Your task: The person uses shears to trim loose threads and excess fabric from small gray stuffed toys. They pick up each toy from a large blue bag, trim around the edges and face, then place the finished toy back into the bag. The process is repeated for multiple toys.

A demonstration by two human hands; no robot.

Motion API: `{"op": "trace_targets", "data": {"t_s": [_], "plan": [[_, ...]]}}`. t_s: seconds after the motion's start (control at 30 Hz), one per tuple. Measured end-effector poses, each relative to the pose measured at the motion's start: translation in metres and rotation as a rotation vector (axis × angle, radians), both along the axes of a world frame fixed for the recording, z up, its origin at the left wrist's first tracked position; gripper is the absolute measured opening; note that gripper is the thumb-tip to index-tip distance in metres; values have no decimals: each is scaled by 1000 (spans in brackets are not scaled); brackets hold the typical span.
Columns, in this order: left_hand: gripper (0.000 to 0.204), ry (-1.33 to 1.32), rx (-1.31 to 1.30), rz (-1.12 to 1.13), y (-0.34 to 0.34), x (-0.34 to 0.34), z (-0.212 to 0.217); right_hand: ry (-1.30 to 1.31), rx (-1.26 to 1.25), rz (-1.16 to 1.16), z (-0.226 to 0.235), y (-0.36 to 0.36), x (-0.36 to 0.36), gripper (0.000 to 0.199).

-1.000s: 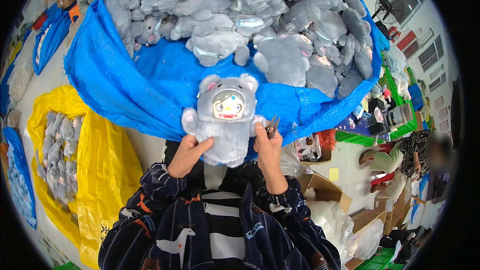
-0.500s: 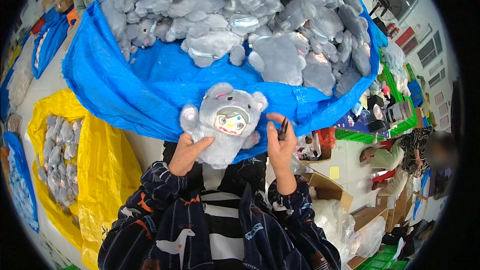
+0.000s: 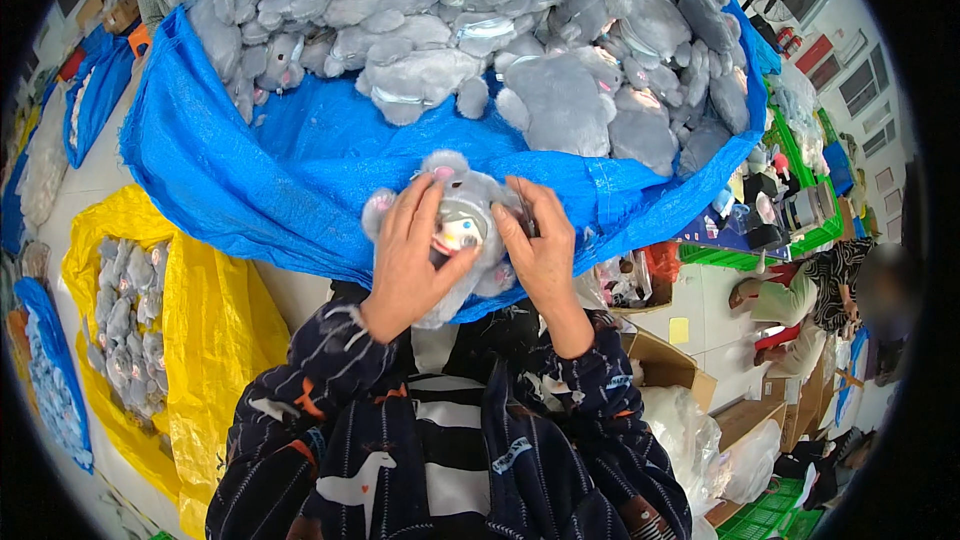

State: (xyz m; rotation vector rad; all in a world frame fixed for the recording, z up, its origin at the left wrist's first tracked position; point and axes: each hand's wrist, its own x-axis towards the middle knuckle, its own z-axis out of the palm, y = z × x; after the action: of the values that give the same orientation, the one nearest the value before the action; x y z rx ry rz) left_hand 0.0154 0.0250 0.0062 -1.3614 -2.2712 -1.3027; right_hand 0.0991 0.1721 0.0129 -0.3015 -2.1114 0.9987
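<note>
In front of my body is a grey plush toy (image 3: 462, 190) with round ears, pink paw pads and a doll-like face (image 3: 462, 232) set in its hood. My left hand (image 3: 412, 255) lies over the toy's left side, fingers up on the head and thumb across the lower face. At the other side of the head, my right hand (image 3: 541, 252) grips the hood's edge by thumb and fingers. A slim dark hand tool (image 3: 527, 208) is tucked in that hand; its kind is mostly hidden. Both hands partly cover the toy.
A big blue woven sack (image 3: 240, 190) piled with similar grey plush toys (image 3: 555, 105) spreads ahead. To the left stands a yellow sack (image 3: 220, 340) holding smaller grey pieces. Cardboard boxes (image 3: 665, 370) and clear plastic bags (image 3: 680, 440) lie at right, and another person (image 3: 825, 290) is farther off.
My left hand has moved from the toy's lower side up over its face. My right hand, apart from the toy before, has come in to its head with the dark tool.
</note>
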Motion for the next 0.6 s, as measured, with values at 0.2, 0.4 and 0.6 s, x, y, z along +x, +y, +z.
{"op": "trace_targets", "data": {"t_s": [0.2,0.4,0.6], "plan": [[72,29,79,-5,4,-3,-24,-188,359,-25,20,0,30,38],[76,51,64,4,4,-2,-29,-238,429,-56,13,-5,28,39],[76,63,72,-7,2,-4,-30,-248,451,-32,14,-3,28,41]]}}
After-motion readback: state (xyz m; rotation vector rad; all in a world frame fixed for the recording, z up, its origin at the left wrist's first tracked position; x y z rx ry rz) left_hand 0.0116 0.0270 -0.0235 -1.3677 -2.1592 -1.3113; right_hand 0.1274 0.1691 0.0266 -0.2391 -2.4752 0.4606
